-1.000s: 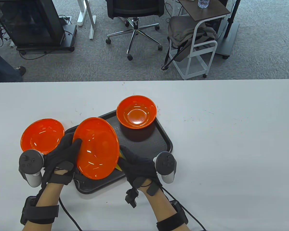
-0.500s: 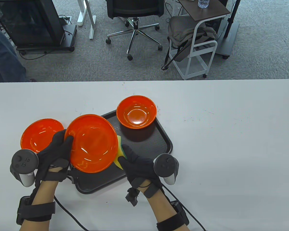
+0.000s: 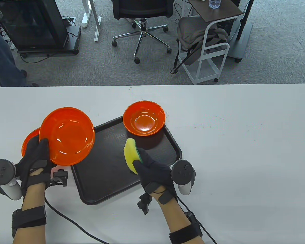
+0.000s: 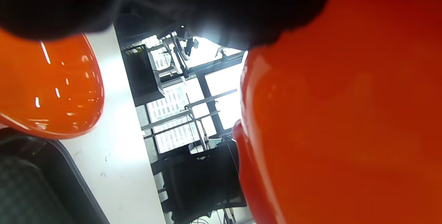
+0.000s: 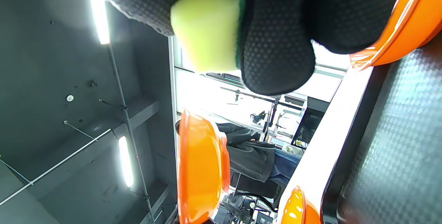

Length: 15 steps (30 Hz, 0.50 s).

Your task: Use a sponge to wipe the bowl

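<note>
My left hand (image 3: 34, 157) grips the near rim of an orange bowl (image 3: 67, 136) and holds it tilted in the air, left of the black tray (image 3: 104, 175). Its underside fills the right of the left wrist view (image 4: 345, 113). My right hand (image 3: 152, 172) pinches a yellow sponge with a green back (image 3: 130, 154) over the middle of the tray. The sponge shows between the fingers (image 5: 276, 44) in the right wrist view (image 5: 207, 27). The sponge and the held bowl are apart.
A second orange bowl (image 3: 28, 146) lies on the white table, mostly hidden under the held one. A third orange bowl (image 3: 144, 121) sits on the tray's far corner. The table's right half (image 3: 244, 152) is bare.
My left hand has carried the bowl left and away, off the tray and away from the sponge. My right hand has shifted slightly right, and the sponge now shows in full.
</note>
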### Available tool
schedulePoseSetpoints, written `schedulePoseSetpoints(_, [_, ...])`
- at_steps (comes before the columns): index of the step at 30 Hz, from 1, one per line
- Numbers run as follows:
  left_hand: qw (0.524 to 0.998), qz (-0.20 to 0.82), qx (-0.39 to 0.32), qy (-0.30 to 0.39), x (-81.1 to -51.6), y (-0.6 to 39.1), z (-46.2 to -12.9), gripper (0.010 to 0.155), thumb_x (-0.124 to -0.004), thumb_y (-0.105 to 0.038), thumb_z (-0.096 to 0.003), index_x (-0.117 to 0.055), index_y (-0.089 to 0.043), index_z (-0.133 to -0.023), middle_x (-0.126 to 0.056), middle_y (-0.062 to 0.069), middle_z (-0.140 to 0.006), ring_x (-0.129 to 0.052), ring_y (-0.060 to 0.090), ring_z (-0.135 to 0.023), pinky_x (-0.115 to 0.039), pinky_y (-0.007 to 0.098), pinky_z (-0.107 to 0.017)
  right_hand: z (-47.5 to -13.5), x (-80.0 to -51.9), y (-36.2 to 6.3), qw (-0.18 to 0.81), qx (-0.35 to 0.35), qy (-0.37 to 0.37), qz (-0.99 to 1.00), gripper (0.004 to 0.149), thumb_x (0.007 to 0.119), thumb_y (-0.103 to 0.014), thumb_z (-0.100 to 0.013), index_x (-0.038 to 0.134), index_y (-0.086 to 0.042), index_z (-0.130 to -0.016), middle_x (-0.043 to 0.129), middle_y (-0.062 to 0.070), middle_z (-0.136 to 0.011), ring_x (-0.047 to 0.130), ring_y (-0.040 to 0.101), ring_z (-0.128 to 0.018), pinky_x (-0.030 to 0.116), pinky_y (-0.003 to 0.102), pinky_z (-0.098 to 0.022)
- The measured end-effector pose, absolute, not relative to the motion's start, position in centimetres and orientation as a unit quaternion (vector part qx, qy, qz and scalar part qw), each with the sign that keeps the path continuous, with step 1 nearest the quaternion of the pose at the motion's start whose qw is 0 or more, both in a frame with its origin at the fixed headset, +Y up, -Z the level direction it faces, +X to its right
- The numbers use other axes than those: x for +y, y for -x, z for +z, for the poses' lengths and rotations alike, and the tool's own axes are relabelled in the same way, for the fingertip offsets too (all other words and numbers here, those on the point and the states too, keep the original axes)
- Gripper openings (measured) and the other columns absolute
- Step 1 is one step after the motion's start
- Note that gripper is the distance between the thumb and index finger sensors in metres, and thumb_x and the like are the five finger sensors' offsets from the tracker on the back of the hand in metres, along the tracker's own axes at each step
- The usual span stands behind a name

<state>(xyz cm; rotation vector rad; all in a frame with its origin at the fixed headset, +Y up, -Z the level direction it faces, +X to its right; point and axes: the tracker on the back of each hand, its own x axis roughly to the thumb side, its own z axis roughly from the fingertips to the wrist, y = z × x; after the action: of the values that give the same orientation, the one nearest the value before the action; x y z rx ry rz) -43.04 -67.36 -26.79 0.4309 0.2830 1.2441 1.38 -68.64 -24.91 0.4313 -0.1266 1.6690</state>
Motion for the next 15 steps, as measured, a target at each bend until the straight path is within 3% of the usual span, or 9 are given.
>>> schedulePoseSetpoints(15, [0.692, 0.622, 0.297, -0.214, -71.2, 48.5, -25.6, 0.061, -0.074, -0.044, -0.0535, -0.055, -0.011, -0.101, -0.093, 0.006, -0.044, -0.094, 0.012, -0.012, -0.089, 0.038, -0.022, -25.1, -68.7, -2.3, 0.673, -0.056, -0.172, 0.717, 0.053, 0.076, -0.032, -0.057, 0.057, 0.001, -0.093, 0.086, 0.029, -0.081, 0.101, 0.033, -0.052, 0.081, 0.053, -0.040])
